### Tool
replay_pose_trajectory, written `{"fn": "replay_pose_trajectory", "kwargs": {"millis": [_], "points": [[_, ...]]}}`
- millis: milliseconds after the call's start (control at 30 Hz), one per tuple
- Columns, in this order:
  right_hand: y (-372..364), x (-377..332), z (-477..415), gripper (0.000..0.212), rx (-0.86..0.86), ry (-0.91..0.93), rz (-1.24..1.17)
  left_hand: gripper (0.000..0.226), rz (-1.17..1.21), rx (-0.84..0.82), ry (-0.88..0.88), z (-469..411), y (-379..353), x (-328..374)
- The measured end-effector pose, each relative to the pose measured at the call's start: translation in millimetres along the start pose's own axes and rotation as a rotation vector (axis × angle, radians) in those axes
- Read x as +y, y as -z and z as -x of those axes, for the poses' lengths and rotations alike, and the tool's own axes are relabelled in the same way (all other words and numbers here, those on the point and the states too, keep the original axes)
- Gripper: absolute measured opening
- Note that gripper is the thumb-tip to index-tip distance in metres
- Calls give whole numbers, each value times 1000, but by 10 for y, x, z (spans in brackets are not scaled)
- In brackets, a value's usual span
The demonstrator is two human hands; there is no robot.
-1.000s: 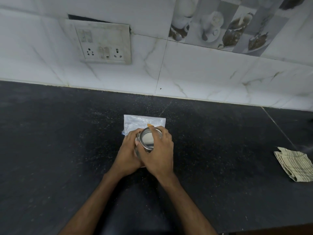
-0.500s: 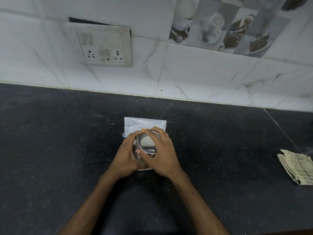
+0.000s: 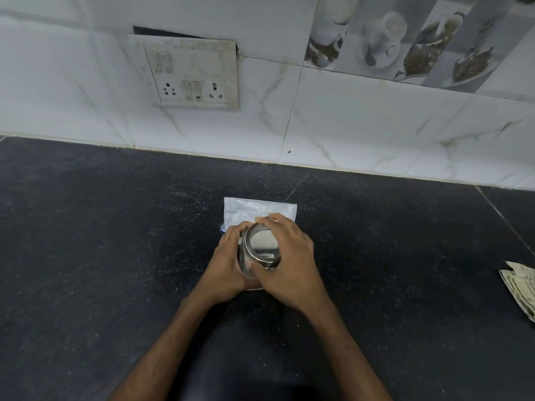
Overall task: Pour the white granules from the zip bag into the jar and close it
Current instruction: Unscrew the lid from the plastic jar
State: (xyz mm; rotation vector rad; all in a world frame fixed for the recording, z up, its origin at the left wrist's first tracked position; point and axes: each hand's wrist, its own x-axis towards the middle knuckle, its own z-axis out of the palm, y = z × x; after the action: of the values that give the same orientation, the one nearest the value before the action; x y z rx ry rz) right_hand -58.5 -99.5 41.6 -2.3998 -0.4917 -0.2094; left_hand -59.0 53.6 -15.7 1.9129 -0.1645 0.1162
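Closing looks the step in hand: with fingers of the left hand (image 3: 228, 266) curled round the jar (image 3: 246, 263), standing on the counter (image 3: 115, 241) at the near edge of the flat zip bag (image 3: 254, 208), and the right hand (image 3: 292, 261) gripping its lid (image 3: 262, 247), keep the lid level while twisting.

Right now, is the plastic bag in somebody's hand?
No, the zip bag lies flat on the counter behind the jar that the left hand and right hand grip.

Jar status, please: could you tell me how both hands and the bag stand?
Left hand grips jar. Right hand curled round lid, lid on jar. Zip bag flat behind. No obstruction seen.
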Motion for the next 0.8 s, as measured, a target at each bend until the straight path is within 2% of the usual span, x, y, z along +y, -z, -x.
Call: {"fn": "replay_pose_trajectory", "kwargs": {"millis": [100, 267, 333, 433, 567, 633, 733, 800], "points": [[33, 22, -28, 81, 118, -90, 9, 98, -19, 14, -8, -9, -2, 4], [-7, 4, -18, 60, 26, -40, -147, 100, -7, 10, -5, -17, -14, -21], [43, 46, -51, 68, 14, 11, -143, 100, -3, 13, -11, -22, -15, -15], [71, 16, -40, 82, 81, -65, -129, 99, -4, 11, -18, -15, -12, -7], [39, -36, -1, 72, 36, -73, -167, 100, 4, -2, -4, -16, -15, -11], [92, -24, -41, 81, -3, -48, -149, 100, 5, 1, -7, -13, -13, -11], [127, -48, -54, 97, 30, -75, -101, 100, 7, -6, -8, -9, -13, -14], [95, -78, -22, 94, 42, -116, -119, 100, -15, -11, -7, -10, -5, -8]]}}
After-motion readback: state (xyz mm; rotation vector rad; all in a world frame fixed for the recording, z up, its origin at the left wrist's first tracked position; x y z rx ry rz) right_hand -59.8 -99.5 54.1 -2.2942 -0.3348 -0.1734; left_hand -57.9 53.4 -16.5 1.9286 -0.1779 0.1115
